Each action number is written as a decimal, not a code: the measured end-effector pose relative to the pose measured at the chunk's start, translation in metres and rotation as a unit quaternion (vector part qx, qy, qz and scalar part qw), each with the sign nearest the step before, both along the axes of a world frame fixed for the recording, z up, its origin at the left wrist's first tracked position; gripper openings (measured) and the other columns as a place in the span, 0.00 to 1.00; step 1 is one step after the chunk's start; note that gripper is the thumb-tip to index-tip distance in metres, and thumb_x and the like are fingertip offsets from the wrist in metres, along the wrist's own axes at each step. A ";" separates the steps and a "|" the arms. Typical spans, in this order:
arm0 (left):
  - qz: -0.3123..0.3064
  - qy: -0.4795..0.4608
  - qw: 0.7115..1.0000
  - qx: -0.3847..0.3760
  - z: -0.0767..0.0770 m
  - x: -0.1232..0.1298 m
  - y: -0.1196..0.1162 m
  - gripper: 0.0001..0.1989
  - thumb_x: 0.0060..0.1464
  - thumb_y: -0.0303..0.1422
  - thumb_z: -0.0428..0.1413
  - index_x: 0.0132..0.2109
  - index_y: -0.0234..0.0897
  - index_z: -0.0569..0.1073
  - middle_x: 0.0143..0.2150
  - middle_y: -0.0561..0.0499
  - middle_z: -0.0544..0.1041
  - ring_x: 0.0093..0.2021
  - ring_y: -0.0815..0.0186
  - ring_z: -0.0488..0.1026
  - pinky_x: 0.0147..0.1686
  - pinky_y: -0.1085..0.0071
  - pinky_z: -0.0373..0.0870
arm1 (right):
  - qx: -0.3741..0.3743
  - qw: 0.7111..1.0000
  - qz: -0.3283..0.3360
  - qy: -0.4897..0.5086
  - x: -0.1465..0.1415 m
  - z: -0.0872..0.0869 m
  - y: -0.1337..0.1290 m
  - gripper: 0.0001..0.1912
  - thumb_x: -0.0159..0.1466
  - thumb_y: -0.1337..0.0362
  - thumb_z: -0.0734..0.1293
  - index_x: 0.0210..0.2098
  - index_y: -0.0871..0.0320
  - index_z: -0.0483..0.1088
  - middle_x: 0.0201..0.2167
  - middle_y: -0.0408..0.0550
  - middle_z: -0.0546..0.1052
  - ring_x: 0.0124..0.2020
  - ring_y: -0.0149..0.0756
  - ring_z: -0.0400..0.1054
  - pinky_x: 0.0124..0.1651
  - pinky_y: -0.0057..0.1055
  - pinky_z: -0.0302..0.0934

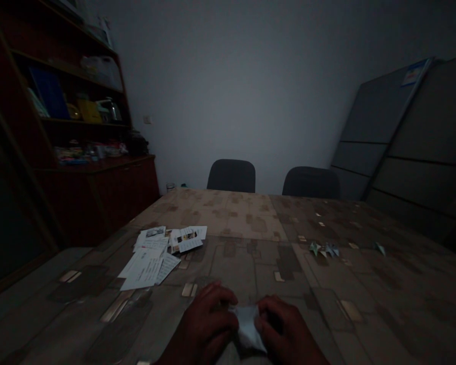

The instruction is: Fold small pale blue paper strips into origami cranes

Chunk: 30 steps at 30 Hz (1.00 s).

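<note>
A small piece of pale paper (248, 324) is held between my two hands at the table's near edge. My left hand (213, 322) grips its left side, with the fingers curled and the thumb against it. On the other side, my right hand (283, 324) pinches the paper's right edge between thumb and fingers. The paper looks folded, but its exact shape is too dim to tell. Printed paper sheets (146, 263) lie in a loose pile to the left. Several small folded paper pieces (324, 249) sit to the right, and one more folded piece (380, 248) lies farther right.
A patterned cloth covers the table (247, 263). Two dark chairs (231, 175) stand behind its far edge. A red-brown cabinet (99, 190) with filled shelves is on the left. Grey panels (376, 116) lean at the right.
</note>
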State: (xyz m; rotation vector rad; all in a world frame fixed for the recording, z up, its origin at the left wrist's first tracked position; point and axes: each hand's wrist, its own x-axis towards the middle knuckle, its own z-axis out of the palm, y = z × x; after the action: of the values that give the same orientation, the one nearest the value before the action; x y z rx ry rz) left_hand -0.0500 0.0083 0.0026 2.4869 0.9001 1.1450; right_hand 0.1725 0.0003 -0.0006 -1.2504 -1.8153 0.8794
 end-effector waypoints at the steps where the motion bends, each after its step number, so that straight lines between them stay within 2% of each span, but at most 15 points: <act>1: 0.004 -0.015 1.000 -0.002 0.002 0.000 -0.001 0.11 0.54 0.20 0.53 0.36 0.42 0.73 0.43 0.49 0.73 0.44 0.61 0.72 0.52 0.61 0.65 | -0.028 0.999 -0.008 0.040 -0.001 0.002 0.000 0.04 0.58 0.65 0.64 0.28 0.58 0.69 0.24 0.41 0.68 0.28 0.35 0.63 0.32 0.28 0.55; 3: 0.007 -0.051 0.999 -0.014 0.006 0.001 -0.005 0.12 0.54 0.20 0.51 0.37 0.41 0.73 0.43 0.49 0.72 0.42 0.62 0.72 0.43 0.68 0.69 | -0.078 0.990 -0.031 0.115 -0.003 0.007 -0.002 0.06 0.58 0.62 0.65 0.28 0.58 0.68 0.23 0.40 0.67 0.27 0.34 0.62 0.30 0.27 0.54; 5: 0.013 -0.081 0.996 -0.031 0.010 0.002 -0.008 0.13 0.54 0.19 0.50 0.37 0.42 0.73 0.43 0.49 0.71 0.40 0.64 0.73 0.37 0.72 0.69 | -0.108 0.979 -0.048 0.165 -0.005 0.012 -0.005 0.08 0.57 0.60 0.66 0.28 0.58 0.66 0.22 0.39 0.66 0.26 0.33 0.61 0.29 0.26 0.53; 11: 0.049 -0.121 0.990 -0.056 0.016 0.007 -0.016 0.15 0.52 0.19 0.52 0.40 0.44 0.75 0.44 0.50 0.69 0.40 0.65 0.73 0.39 0.71 0.70 | -0.141 0.956 -0.070 0.247 -0.011 0.020 -0.013 0.12 0.56 0.56 0.69 0.29 0.57 0.65 0.22 0.38 0.66 0.25 0.32 0.61 0.29 0.27 0.53; 15: 0.040 -0.104 0.993 -0.043 0.015 0.005 -0.018 0.15 0.53 0.22 0.55 0.45 0.44 0.75 0.36 0.51 0.71 0.34 0.64 0.73 0.31 0.71 0.71 | -0.073 0.968 -0.094 0.222 -0.014 0.022 -0.019 0.10 0.58 0.57 0.67 0.32 0.56 0.66 0.22 0.38 0.67 0.24 0.31 0.61 0.28 0.26 0.53; 19: 0.012 -0.083 0.996 0.013 0.007 0.006 -0.019 0.13 0.58 0.25 0.55 0.49 0.44 0.73 0.32 0.51 0.79 0.29 0.65 0.75 0.28 0.73 0.70 | 0.025 0.981 -0.116 0.150 -0.011 0.021 -0.023 0.06 0.60 0.61 0.65 0.37 0.55 0.67 0.24 0.38 0.70 0.25 0.33 0.64 0.28 0.26 0.56; 21: -0.026 -0.063 0.996 0.051 0.004 0.009 -0.017 0.10 0.59 0.27 0.52 0.47 0.42 0.73 0.30 0.51 0.80 0.26 0.65 0.76 0.26 0.74 0.69 | 0.087 0.987 -0.091 0.097 -0.007 0.021 -0.022 0.03 0.61 0.65 0.64 0.35 0.55 0.69 0.26 0.40 0.72 0.27 0.34 0.67 0.31 0.27 0.59; 23: -0.048 -0.049 0.995 0.076 0.004 0.011 -0.016 0.09 0.60 0.28 0.49 0.44 0.41 0.73 0.28 0.50 0.80 0.24 0.66 0.75 0.24 0.75 0.67 | 0.145 0.987 -0.036 0.054 -0.003 0.023 -0.020 0.06 0.62 0.68 0.62 0.33 0.55 0.71 0.27 0.42 0.72 0.29 0.35 0.69 0.32 0.27 0.61; 26: -0.048 -0.051 0.997 0.022 0.012 0.009 -0.016 0.08 0.58 0.27 0.50 0.38 0.40 0.73 0.28 0.49 0.78 0.26 0.65 0.74 0.25 0.74 0.66 | 0.206 0.977 0.041 0.033 0.004 0.031 -0.014 0.14 0.64 0.72 0.57 0.38 0.54 0.73 0.30 0.45 0.75 0.33 0.37 0.71 0.35 0.29 0.64; 30: -0.029 -0.102 0.990 -0.093 0.019 0.007 -0.018 0.07 0.50 0.24 0.55 0.34 0.41 0.74 0.29 0.52 0.75 0.29 0.65 0.73 0.29 0.74 0.65 | 0.236 0.968 0.083 0.016 0.007 0.039 -0.009 0.21 0.61 0.76 0.59 0.48 0.51 0.73 0.43 0.50 0.76 0.43 0.41 0.71 0.45 0.36 0.66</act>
State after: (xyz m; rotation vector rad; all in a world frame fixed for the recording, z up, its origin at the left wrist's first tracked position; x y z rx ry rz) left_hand -0.0435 -0.0100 0.0213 2.1884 0.8308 1.2110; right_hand 0.1795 -0.0087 0.0382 -0.7868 -1.9731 0.5019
